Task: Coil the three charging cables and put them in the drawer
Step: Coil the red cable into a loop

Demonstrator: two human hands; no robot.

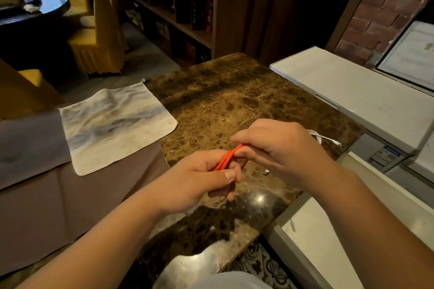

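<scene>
I am coiling the orange cable (227, 158): my left hand (199, 180) and right hand (277, 150) both pinch its loops above the marble surface (223, 101). White cable (323, 137) waits right of the hands. Next I must secure this coil.

You work over a glossy brown marble counter (234, 101) that mirrors the lamp. The orange cable (227, 157) looks matt and rubbery, the stained cloth (112, 122) soft and creased, the brick wall (385, 14) rough.

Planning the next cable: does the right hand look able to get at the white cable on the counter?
Probably yes, once it lets go. The white cable lies just beyond the right hand with nothing between them, but both hands are busy holding the orange cable.
</scene>
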